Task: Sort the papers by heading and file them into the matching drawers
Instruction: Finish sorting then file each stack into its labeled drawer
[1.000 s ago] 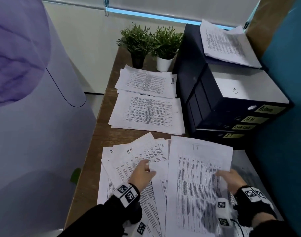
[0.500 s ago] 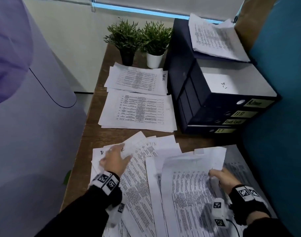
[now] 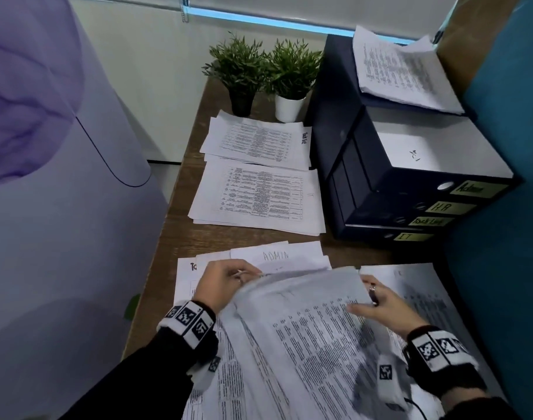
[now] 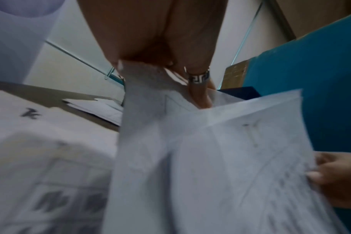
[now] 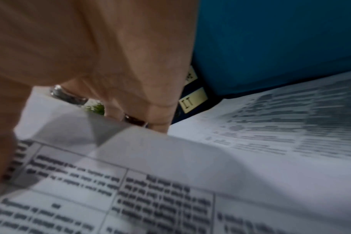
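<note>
My left hand (image 3: 244, 275) pinches the top left edge of a sheaf of printed papers (image 3: 304, 316), and my right hand (image 3: 367, 298) grips its right edge with the thumb on top. The sheaf is lifted off the desk and blurred. In the left wrist view its front sheet (image 4: 240, 142) carries a handwritten heading that looks like "IT". Below the sheaf lie spread sheets, one headed "ADMIN" (image 3: 276, 255). The dark drawer unit (image 3: 365, 177) stands at the right, with labels Admin (image 3: 474, 187), HR (image 3: 447, 207), Task List (image 3: 430, 221) and IT (image 3: 411, 237).
Two sorted stacks lie further back on the wooden desk (image 3: 180, 237): a "Task list" stack (image 3: 256, 140) and an "IT" stack (image 3: 259, 198). Two potted plants (image 3: 265, 74) stand behind them. More papers (image 3: 401, 74) lie on the drawer unit. A teal partition (image 3: 501, 268) bounds the right.
My left hand left the spread sheets on the left and took the sheaf's top edge. The sheaf rose off the desk, and the "ADMIN" sheet came into view.
</note>
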A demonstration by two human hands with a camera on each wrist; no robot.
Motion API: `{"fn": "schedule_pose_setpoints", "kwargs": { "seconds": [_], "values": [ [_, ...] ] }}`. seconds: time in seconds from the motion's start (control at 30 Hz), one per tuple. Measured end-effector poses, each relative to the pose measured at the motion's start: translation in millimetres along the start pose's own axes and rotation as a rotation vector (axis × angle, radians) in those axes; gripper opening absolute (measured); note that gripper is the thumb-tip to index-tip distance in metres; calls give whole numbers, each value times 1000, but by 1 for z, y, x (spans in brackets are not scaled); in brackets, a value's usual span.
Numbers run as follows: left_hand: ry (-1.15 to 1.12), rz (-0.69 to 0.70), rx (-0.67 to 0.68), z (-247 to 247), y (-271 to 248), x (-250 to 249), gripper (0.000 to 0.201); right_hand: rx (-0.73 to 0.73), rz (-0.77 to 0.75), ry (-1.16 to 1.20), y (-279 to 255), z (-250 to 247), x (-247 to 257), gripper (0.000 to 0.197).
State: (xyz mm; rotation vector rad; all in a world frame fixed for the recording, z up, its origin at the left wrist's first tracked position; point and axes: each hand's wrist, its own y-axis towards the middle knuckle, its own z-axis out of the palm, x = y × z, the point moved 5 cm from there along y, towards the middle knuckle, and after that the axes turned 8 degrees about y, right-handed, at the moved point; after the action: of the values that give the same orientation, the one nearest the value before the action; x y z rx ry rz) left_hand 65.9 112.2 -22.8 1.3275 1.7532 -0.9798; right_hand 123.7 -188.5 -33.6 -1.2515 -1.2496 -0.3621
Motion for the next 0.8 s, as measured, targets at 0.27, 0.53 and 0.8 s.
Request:
{"fn": "schedule_pose_setpoints", "kwargs": {
  "seconds": [0.27, 0.53, 0.8],
  "values": [
    [-458, -237, 69, 15, 12, -6, 24, 18, -142, -143, 18, 16, 13, 17],
    [-45, -475, 0, 31, 12, 47, 51, -129, -91, -103, 25, -14, -13, 26],
    [-279, -311, -122, 20, 10, 38, 3, -223, -62, -2, 30, -16, -21, 16]
  ]
}}
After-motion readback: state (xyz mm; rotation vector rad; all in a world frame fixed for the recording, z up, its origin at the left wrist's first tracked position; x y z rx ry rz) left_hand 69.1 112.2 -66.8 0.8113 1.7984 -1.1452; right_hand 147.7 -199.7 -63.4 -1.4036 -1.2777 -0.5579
